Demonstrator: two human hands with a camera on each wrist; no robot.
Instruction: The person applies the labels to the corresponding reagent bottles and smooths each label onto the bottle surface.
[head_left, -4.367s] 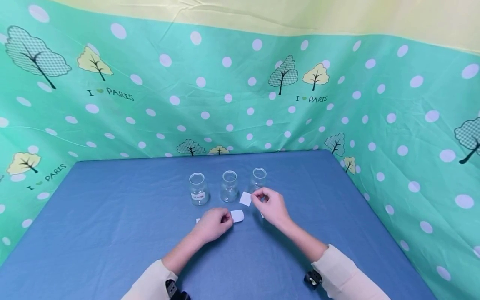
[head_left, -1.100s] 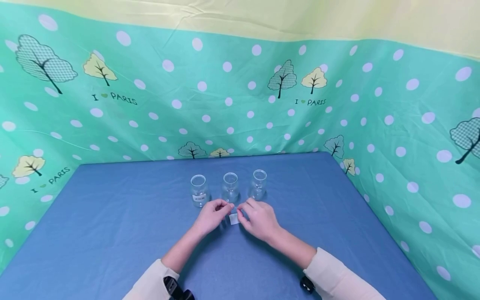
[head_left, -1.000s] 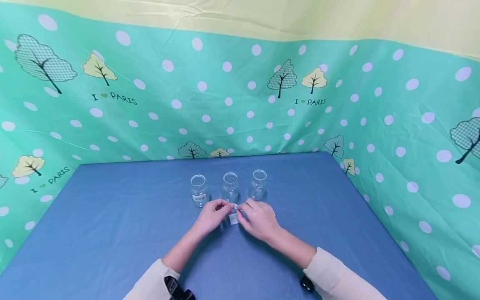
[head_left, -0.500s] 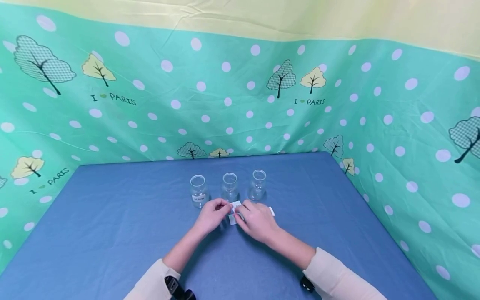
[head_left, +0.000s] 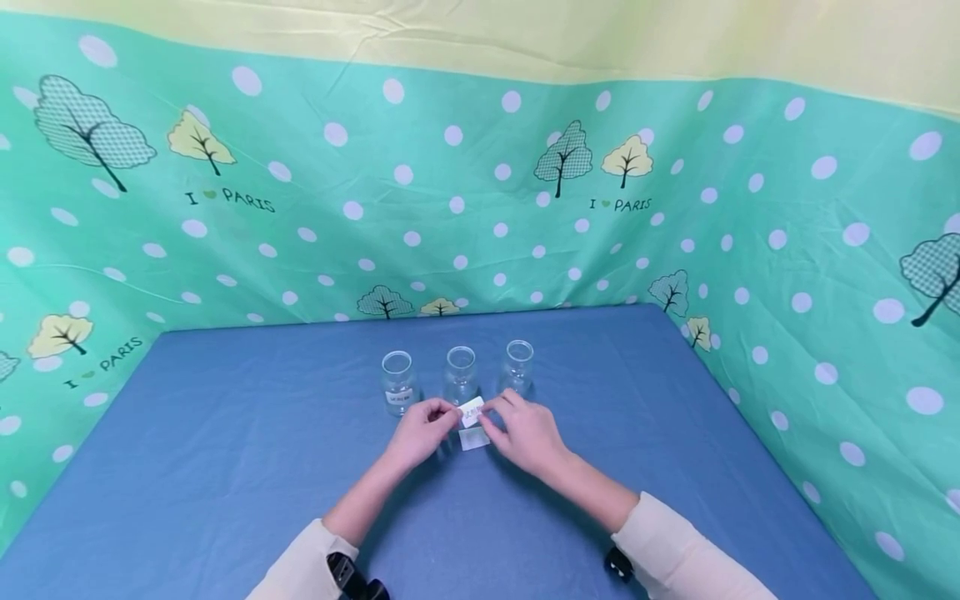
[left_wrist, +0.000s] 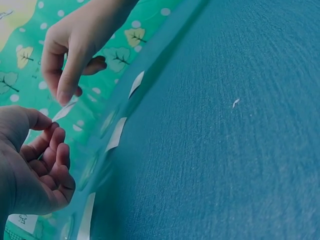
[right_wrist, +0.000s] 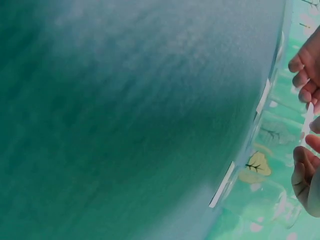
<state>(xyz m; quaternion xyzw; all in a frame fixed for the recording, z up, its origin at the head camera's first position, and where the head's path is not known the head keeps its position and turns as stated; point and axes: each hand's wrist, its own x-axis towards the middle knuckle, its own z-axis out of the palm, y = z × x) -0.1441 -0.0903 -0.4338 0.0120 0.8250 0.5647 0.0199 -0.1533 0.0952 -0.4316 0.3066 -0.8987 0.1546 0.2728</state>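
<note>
A small white printed label (head_left: pixel 472 412) is held up between the two hands, in front of the middle glass jar (head_left: pixel 461 379). My left hand (head_left: pixel 423 432) pinches its left edge between thumb and forefinger; in the left wrist view the other left fingers are curled. The thumb and forefinger of my right hand (head_left: pixel 527 433) are at the label's right edge. Below the label, a pale square of paper (head_left: pixel 474 438) lies on the table. The left glass jar (head_left: pixel 397 375) bears a printed label. My right hand partly covers the right glass jar (head_left: pixel 518 362).
In the left wrist view, white paper pieces (left_wrist: pixel 116 134) lie in a row on the blue tablecloth (left_wrist: pixel 210 150). A tiny white scrap (left_wrist: pixel 236 103) lies apart from them. A green dotted curtain (head_left: pixel 465 200) hangs behind the table.
From separate positions, both hands have come together at the label. Over the last half second my right fingers shifted slightly right and up, exposing more of the print. The jars stay put.
</note>
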